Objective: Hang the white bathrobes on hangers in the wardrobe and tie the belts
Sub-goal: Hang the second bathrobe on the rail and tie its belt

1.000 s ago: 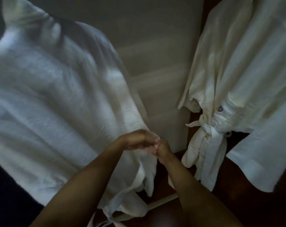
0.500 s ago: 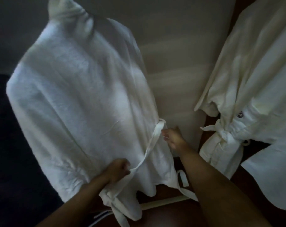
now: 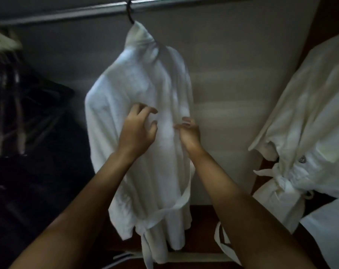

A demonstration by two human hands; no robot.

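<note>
A white bathrobe (image 3: 114,117) hangs from a dark hanger hook (image 3: 130,12) on the wardrobe rail (image 3: 67,11). Its belt (image 3: 172,207) loops loosely around the lower part, with ends trailing down. My left hand (image 3: 138,131) is at the robe's chest with spread, slightly bent fingers and holds nothing. My right hand (image 3: 189,132) is beside the robe's front edge, fingers loosely curled; whether it touches the cloth is unclear. A second white bathrobe (image 3: 308,117) hangs at the right with its belt (image 3: 279,177) tied in a knot.
Dark clothes (image 3: 19,133) hang at the left of the wardrobe. The pale back wall (image 3: 232,94) stands behind the robes and a dark wooden floor (image 3: 201,220) lies below. A loose belt end (image 3: 222,241) trails near my right forearm.
Both hands have let go of the belt and risen from the robe's waist to its chest. The view has tilted up, and the rail and hanger hook have come into sight.
</note>
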